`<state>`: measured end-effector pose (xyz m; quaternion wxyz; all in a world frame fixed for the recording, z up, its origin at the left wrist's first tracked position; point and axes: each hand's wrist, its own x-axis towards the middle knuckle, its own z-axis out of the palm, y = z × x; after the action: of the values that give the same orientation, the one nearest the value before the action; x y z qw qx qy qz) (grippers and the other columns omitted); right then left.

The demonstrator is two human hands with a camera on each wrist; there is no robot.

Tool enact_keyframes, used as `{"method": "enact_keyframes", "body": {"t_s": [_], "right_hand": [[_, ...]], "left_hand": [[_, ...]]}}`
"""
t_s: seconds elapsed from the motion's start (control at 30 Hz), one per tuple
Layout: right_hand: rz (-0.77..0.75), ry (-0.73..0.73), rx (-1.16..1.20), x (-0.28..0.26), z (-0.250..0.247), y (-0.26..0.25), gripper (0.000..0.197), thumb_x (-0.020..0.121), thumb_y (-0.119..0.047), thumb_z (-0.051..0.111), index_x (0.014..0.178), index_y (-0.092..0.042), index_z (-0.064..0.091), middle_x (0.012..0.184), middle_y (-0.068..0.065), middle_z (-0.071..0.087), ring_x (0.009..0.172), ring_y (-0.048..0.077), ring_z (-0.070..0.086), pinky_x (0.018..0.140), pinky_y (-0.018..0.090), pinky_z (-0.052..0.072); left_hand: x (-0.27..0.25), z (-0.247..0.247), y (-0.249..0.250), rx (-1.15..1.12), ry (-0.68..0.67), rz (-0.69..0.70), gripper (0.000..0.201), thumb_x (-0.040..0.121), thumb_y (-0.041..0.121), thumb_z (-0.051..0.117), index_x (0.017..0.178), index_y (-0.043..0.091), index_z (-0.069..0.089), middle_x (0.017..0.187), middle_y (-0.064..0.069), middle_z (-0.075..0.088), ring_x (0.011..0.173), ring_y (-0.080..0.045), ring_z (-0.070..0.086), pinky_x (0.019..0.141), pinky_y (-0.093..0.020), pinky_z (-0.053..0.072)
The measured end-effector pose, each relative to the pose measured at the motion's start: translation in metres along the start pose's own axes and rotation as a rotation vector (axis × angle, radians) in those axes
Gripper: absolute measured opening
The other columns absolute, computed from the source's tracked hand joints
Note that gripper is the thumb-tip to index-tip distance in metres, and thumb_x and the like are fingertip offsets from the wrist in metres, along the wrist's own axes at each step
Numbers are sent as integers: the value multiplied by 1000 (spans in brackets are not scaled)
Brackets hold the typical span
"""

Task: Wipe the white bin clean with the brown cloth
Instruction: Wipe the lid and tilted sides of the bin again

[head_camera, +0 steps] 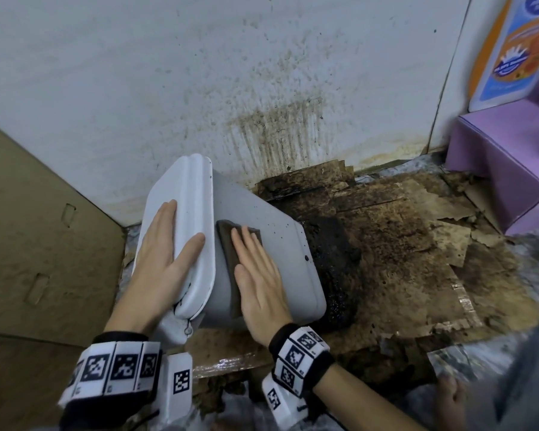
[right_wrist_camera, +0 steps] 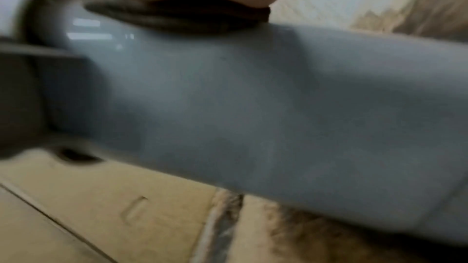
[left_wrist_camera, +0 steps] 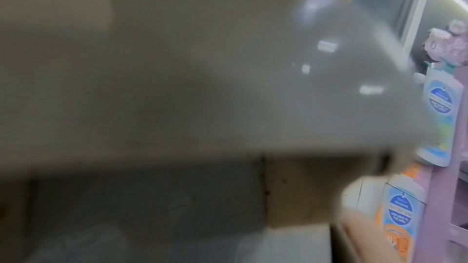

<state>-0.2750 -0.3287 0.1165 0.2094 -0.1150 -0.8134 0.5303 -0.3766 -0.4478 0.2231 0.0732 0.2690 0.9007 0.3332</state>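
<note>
My right hand (head_camera: 259, 275) lies flat, fingers straight and together, pressing the brown cloth (head_camera: 231, 244) onto the upturned side of the white bin (head_camera: 280, 244). My left hand (head_camera: 162, 253) is spread open, palm down, on the bin's lid (head_camera: 181, 194), thumb splayed toward the lid's edge; it grips nothing.

The head view alone gives me both hands and the whole layout. The right wrist view, blurred, adds the folded cloth (right_wrist_camera: 177, 17) squeezed under my palm against the bin wall (right_wrist_camera: 253, 107). The left wrist view is mostly a soft grey blur of lid (left_wrist_camera: 202, 67), but it catches bottles (left_wrist_camera: 439, 103) on a purple shelf (left_wrist_camera: 435, 197) off to the right.

The bin is tipped over, its long axis running from the lid at the left to its base at the right, base resting on the filthy cardboard (head_camera: 402, 259) laid over the floor. The stained wall (head_camera: 262, 104) stands just behind it, a cardboard sheet (head_camera: 44, 228) close on the left, and the purple shelf (head_camera: 495, 169) at the far right. Open floor lies to the right of the base.
</note>
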Motion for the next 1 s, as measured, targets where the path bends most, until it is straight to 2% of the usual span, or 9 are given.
{"method": "enact_keyframes", "body": {"t_s": [0.1,0.27,0.37,0.5,0.57,0.7,0.77,0.83,1.0], "right_hand": [[-16,54,-32,-7,-6,33,53,106,-39,17,159,-38,17,168,-18,12,154,1,8,124,34,14],[234,92,-26,-26,-12,95,56,100,-53,5,155,-45,14,166,-23,10,152,-5,3,128,40,12],[344,114,22,-29,-14,104,51,96,-54,6,147,-50,10,166,-20,10,152,-7,1,128,36,7],[426,116,32,-26,-8,93,55,93,-50,6,148,-45,10,168,-13,9,150,-7,-2,123,20,-4],[446,127,36,-22,-2,81,57,93,-49,6,149,-43,9,168,-13,9,151,-4,-2,123,23,-3],[382,129,40,-11,4,37,61,95,-47,7,156,-39,13,167,-18,10,152,-5,-1,127,32,0],[298,87,43,-5,6,9,63,94,-52,3,155,-42,11,166,-22,7,151,-9,-4,125,25,-4],[199,34,62,2,6,-15,64,93,-55,1,155,-43,9,165,-24,3,149,-11,-7,122,20,-6],[86,-178,96,24,-9,-32,50,110,-36,14,158,-39,-1,165,-22,-9,149,-10,-14,122,22,-6]], "left_hand": [[0,1,0,-11,3,2,86,91,62,44,163,28,12,169,16,10,153,2,8,123,-28,6],[-1,-2,-4,-50,0,-13,91,85,73,42,162,36,12,168,23,10,152,5,8,125,-33,9],[-1,-1,-4,-57,-3,-13,88,87,71,43,162,36,11,168,24,10,152,5,8,126,-34,9],[-1,-1,-2,-34,0,-14,83,93,63,44,163,34,11,169,21,9,153,4,7,126,-35,8],[-1,-1,-2,-21,-4,-12,81,95,61,44,163,33,10,169,20,8,153,4,6,126,-34,7],[0,0,-1,0,-7,-2,79,98,59,46,163,32,9,169,19,7,153,5,4,123,-28,5],[1,1,2,5,-8,0,81,96,60,45,163,32,9,169,20,6,152,6,4,121,-24,3],[1,2,3,10,-11,-3,77,101,54,48,163,32,8,169,18,6,152,5,4,121,-23,3],[-1,0,4,2,-16,-25,73,103,48,46,163,33,6,169,19,4,152,5,4,121,-23,2]]}}
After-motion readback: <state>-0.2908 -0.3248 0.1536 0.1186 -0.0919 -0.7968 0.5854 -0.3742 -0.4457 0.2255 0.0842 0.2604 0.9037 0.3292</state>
